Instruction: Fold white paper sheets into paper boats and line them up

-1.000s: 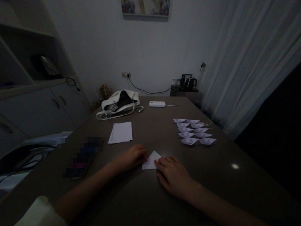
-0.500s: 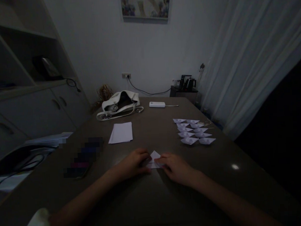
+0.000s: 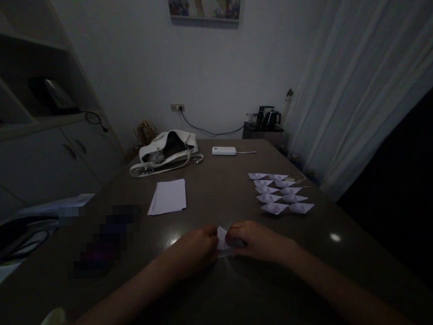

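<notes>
A small folded white paper piece sits on the dark table between my two hands. My left hand pinches its left side with curled fingers. My right hand grips its right side the same way. Most of the paper is hidden by my fingers. Several finished white paper boats lie in two rows to the right, beyond my right hand. A stack of white paper sheets lies on the table ahead of my left hand.
A white handbag and a white power bank with a cable rest at the table's far end. A blurred dark object lies at left. Cabinets stand left, curtains right, a kettle on a side stand.
Both hands have closed in on the folded paper from either side; it was a flat triangle on the table and is now pinched between them, mostly covered.
</notes>
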`<action>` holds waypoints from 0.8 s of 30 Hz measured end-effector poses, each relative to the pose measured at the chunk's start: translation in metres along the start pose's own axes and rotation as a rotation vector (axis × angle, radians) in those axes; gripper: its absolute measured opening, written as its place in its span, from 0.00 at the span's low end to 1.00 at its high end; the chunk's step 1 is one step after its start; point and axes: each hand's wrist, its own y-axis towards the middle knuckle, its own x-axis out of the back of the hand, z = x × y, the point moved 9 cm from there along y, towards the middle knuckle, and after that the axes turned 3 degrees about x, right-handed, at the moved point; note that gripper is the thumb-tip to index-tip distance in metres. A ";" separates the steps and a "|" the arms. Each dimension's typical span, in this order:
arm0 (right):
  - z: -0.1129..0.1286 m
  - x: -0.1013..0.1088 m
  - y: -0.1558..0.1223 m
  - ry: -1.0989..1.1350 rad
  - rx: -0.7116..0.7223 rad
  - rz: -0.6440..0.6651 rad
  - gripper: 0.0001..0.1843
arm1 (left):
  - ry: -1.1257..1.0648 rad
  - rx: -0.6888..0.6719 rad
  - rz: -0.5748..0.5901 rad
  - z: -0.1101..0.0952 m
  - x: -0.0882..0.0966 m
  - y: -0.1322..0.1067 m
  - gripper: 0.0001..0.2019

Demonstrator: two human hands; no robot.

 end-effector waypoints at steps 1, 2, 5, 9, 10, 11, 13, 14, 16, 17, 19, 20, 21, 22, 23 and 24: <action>-0.001 -0.001 0.001 0.005 0.013 -0.007 0.10 | 0.037 0.002 0.001 -0.003 -0.001 0.002 0.06; -0.003 -0.001 0.002 0.014 0.024 -0.014 0.09 | 0.066 0.006 0.000 -0.005 -0.002 0.004 0.06; -0.009 -0.005 0.003 0.048 0.036 -0.053 0.06 | 0.061 0.021 0.008 -0.003 -0.007 0.008 0.08; -0.019 -0.008 0.003 0.116 -0.015 -0.151 0.06 | -0.208 0.019 -0.022 0.015 -0.009 0.010 0.09; -0.021 -0.009 0.003 0.136 -0.037 -0.173 0.05 | -0.286 0.003 -0.027 0.019 -0.009 0.010 0.07; -0.024 -0.009 0.003 0.156 -0.063 -0.192 0.04 | -0.343 -0.003 -0.025 0.023 -0.009 0.010 0.07; -0.028 -0.009 0.004 0.193 -0.113 -0.231 0.03 | -0.415 0.011 -0.016 0.031 -0.011 0.011 0.05; -0.030 -0.008 0.004 0.209 -0.136 -0.252 0.03 | -0.433 0.029 -0.016 0.033 -0.011 0.012 0.05; -0.033 -0.007 0.003 0.230 -0.180 -0.290 0.04 | -0.457 0.070 -0.035 0.037 -0.011 0.013 0.04; -0.034 -0.007 0.003 0.236 -0.197 -0.302 0.04 | -0.464 0.082 -0.047 0.038 -0.010 0.013 0.05; -0.034 -0.009 0.003 0.244 -0.222 -0.313 0.06 | -0.476 0.097 -0.065 0.038 -0.010 0.013 0.04; -0.034 -0.010 0.003 0.247 -0.229 -0.312 0.06 | -0.482 0.104 -0.074 0.038 -0.010 0.013 0.04; -0.033 -0.011 0.003 0.246 -0.229 -0.313 0.07 | -0.488 0.109 -0.083 0.039 -0.010 0.013 0.04; -0.032 -0.011 0.002 0.238 -0.227 -0.319 0.08 | -0.493 0.113 -0.093 0.040 -0.011 0.013 0.05; -0.031 -0.011 0.002 0.221 -0.226 -0.327 0.09 | -0.495 0.114 -0.102 0.040 -0.012 0.012 0.07; -0.030 -0.010 0.001 0.196 -0.224 -0.335 0.10 | -0.490 0.106 -0.109 0.040 -0.012 0.012 0.07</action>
